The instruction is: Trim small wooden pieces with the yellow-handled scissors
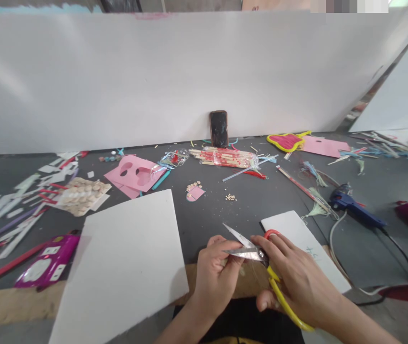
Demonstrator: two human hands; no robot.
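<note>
Near the table's front edge, my right hand (293, 267) grips scissors (252, 251) with a red and a yellow handle loop. Their metal blades are spread apart and point left. My left hand (218, 272) is closed in a pinch beside the lower blade; what sits between its fingertips is too small or hidden to make out. Beyond the blades lie a small pile of pale beads (230, 197) and a small pink heart-shaped piece (196, 193) with beads along its upper edge.
White boards (128, 263) lie left and right (297, 234) of my hands. A blue glue gun (356, 208) with cables rests at right, a magenta device (49, 263) at left. Behind are pink card pieces (135, 172), bundled sticks (223, 156) and a phone (219, 129) against a white panel.
</note>
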